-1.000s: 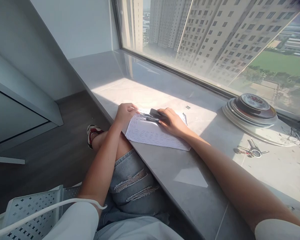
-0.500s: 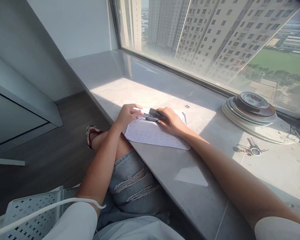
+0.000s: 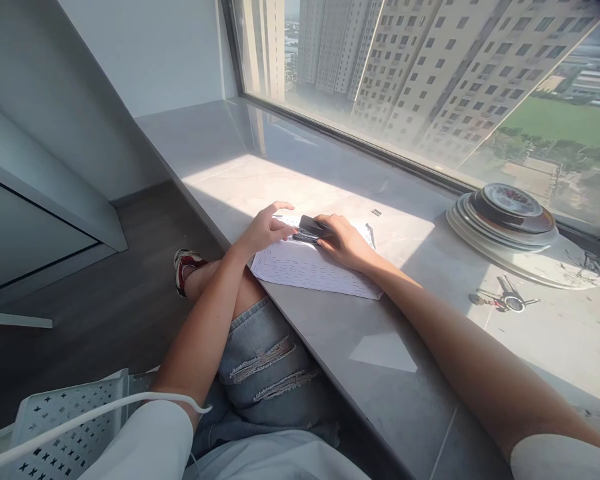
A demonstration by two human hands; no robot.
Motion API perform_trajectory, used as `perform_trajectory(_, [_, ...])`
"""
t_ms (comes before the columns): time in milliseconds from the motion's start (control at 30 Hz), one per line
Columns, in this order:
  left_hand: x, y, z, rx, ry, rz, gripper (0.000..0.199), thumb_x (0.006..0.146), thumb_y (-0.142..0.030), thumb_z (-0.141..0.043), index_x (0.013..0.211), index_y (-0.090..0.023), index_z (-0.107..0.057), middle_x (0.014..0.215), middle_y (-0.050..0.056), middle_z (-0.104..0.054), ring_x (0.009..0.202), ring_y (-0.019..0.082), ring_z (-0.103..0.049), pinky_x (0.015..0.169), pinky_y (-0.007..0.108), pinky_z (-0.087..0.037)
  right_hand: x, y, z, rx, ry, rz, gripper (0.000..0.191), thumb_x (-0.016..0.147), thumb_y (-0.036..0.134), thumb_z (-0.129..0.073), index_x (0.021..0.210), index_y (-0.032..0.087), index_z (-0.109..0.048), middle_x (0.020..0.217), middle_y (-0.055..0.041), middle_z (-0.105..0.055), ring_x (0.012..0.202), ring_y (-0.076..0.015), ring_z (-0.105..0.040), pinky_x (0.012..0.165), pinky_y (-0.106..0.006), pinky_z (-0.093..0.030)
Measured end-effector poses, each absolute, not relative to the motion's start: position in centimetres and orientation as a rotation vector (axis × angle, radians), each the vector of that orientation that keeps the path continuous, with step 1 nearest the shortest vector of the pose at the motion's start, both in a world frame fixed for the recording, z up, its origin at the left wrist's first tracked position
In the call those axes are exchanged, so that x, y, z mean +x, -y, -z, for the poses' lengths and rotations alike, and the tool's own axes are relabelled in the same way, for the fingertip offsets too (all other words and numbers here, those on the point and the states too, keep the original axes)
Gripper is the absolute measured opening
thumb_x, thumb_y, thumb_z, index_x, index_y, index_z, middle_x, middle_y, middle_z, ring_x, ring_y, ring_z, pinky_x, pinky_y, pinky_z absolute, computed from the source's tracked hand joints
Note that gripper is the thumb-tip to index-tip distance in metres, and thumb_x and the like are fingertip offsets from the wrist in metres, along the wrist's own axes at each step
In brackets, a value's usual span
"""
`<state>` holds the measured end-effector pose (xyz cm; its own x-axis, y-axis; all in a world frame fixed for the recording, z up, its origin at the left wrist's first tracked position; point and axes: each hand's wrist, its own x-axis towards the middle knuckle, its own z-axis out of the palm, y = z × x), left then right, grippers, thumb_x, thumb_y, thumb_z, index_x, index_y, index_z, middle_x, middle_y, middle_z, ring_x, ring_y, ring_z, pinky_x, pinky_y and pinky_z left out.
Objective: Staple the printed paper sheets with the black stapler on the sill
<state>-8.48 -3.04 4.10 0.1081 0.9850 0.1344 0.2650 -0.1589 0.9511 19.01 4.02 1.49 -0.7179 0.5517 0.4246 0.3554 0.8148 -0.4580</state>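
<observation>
My right hand (image 3: 344, 241) is wrapped round a black stapler (image 3: 307, 225), whose upper arm looks raised from its lower part. My left hand (image 3: 264, 230) is at the stapler's far-left end, its index finger stretched out and its thumb lower, at or near the stapler's tip. Whether the thumb touches it I cannot tell. Under both hands lies a stack of white printed sheets (image 3: 320, 270) near the counter's front edge. A small strip of staples (image 3: 377, 213) rests on the counter beyond my right hand. A dark slim object (image 3: 371, 235) at the papers' right edge is too small to name.
The grey counter (image 3: 330, 327) runs along a window. At the right stand stacked plates (image 3: 505, 217), with a bunch of keys or small metal pieces (image 3: 511, 301) in front. A white perforated basket (image 3: 65, 420) and a white cable (image 3: 105, 403) are at lower left.
My left hand has shifted a little right, its thumb closer over the stapler's end and its index finger lifted. My right hand keeps its hold on the stapler.
</observation>
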Motion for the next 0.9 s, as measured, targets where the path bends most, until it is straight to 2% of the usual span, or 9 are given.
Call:
perform_trajectory(200, [-8.3,2.9,-4.0,1.558,-1.205,-1.067,0.064,0.086,-0.037,-0.085,0.142,-0.018,-0.059,0.074,0.001,-0.076,0.091,0.027,-0.082,0.088,0.040,-0.061,19.0,-4.3,-1.2,-0.673,2.455,-0.486,0.052,0.104,0.032,-0.061,0.155,0.027,-0.051,0.142,-0.0143,-0.069,0.123,-0.0353,-0.064,0.105,-0.058,-0.054])
perform_trajectory(333, [-8.2,2.8,-4.0,1.573,-1.178,-1.058,0.063,0.086,-0.035,-0.084,0.142,-0.018,-0.059,0.071,-0.001,-0.074,0.089,0.026,-0.082,0.086,0.038,-0.061,19.1,-4.5,-1.0,-0.673,2.459,-0.487,0.053,0.104,0.034,-0.062,0.155,0.028,-0.051,0.142,-0.0132,-0.069,0.125,-0.0346,-0.064,0.106,-0.057,-0.055])
perform_trajectory(467, [-8.1,2.6,-3.8,1.551,-1.296,-1.132,0.040,0.091,-0.032,-0.076,0.127,-0.018,-0.064,0.070,0.000,-0.074,0.079,0.023,-0.079,0.073,0.032,-0.059,19.2,-4.6,-1.0,-0.697,2.448,-0.491,0.053,0.103,0.037,-0.062,0.154,0.029,-0.053,0.142,-0.0136,-0.069,0.127,-0.0355,-0.064,0.106,-0.058,-0.056])
perform_trajectory(567, [-8.5,2.2,-3.3,1.501,-1.476,-1.228,0.023,0.090,-0.029,-0.070,0.111,-0.020,-0.066,0.074,0.001,-0.077,0.065,0.018,-0.072,0.062,0.027,-0.054,19.2,-4.5,-1.0,-0.696,2.442,-0.501,0.051,0.103,0.039,-0.062,0.153,0.030,-0.054,0.142,-0.0128,-0.069,0.128,-0.0361,-0.064,0.107,-0.059,-0.056])
perform_trajectory(733, [-9.9,1.7,-2.7,1.422,-1.653,-1.417,0.004,0.083,-0.023,-0.063,0.087,-0.022,-0.065,0.068,0.000,-0.074,0.060,0.016,-0.066,0.059,0.025,-0.050,19.3,-3.9,-1.9,-0.721,2.419,-0.542,0.050,0.102,0.039,-0.065,0.150,0.031,-0.054,0.142,-0.0116,-0.069,0.130,-0.0350,-0.064,0.107,-0.057,-0.055])
perform_trajectory(800, [-10.1,1.7,-2.7,1.395,-1.682,-1.420,0.004,0.081,-0.021,-0.062,0.083,-0.022,-0.064,0.065,0.000,-0.072,0.059,0.017,-0.065,0.058,0.025,-0.049,19.5,-3.8,-2.8,-0.794,2.435,-0.609,0.046,0.098,0.037,-0.068,0.142,0.029,-0.058,0.131,-0.0108,-0.073,0.118,-0.0327,-0.068,0.099,-0.053,-0.057])
perform_trajectory(900, [-10.0,1.7,-2.8,1.388,-1.688,-1.385,0.004,0.079,-0.020,-0.063,0.082,-0.022,-0.064,0.065,0.000,-0.072,0.061,0.017,-0.067,0.060,0.026,-0.050,20.4,-4.3,-4.6,-0.892,2.532,-0.695,0.025,0.091,0.038,-0.073,0.112,0.025,-0.065,0.099,-0.0054,-0.074,0.089,-0.0254,-0.068,0.081,-0.044,-0.056])
